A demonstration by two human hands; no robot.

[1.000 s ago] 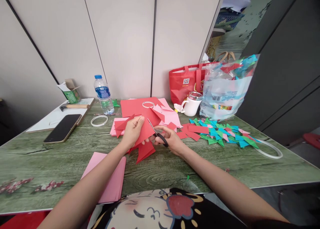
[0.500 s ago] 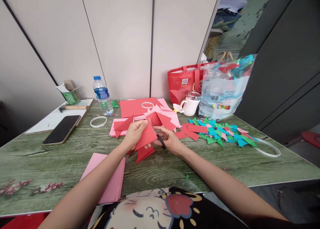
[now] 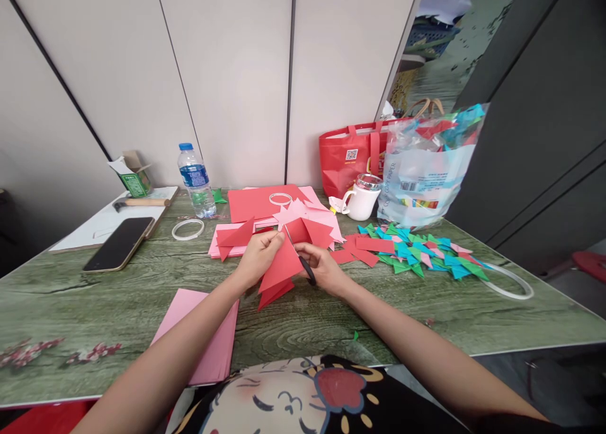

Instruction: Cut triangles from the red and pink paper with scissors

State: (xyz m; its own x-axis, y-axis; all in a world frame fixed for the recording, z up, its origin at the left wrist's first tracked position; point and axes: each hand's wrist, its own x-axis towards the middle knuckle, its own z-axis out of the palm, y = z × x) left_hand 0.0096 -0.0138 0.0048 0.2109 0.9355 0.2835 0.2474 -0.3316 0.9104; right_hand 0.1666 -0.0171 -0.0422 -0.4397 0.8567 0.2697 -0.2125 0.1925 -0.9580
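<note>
My left hand (image 3: 255, 257) pinches a folded red paper sheet (image 3: 280, 271) above the green wood-grain table (image 3: 307, 320). In my right hand (image 3: 324, 267) are black-handled scissors (image 3: 303, 262), their blades running up into the red sheet's edge. Behind the hands lies a heap of red and pink paper (image 3: 284, 216) with cut pieces sticking up. A pile of small green, blue, pink and red folded triangles (image 3: 421, 251) lies to the right.
A pink paper stack (image 3: 203, 339) sits near my left forearm. A phone (image 3: 118, 243), tape rings (image 3: 187, 229), a water bottle (image 3: 195, 180), a hammer (image 3: 141, 202) and a small box (image 3: 133, 174) are at left. A white mug (image 3: 362, 197), red bag (image 3: 350, 156) and plastic bag (image 3: 426, 169) stand at back right.
The scissors have worked farther along the red sheet, and my left hand has turned and lifted the sheet slightly toward the right hand.
</note>
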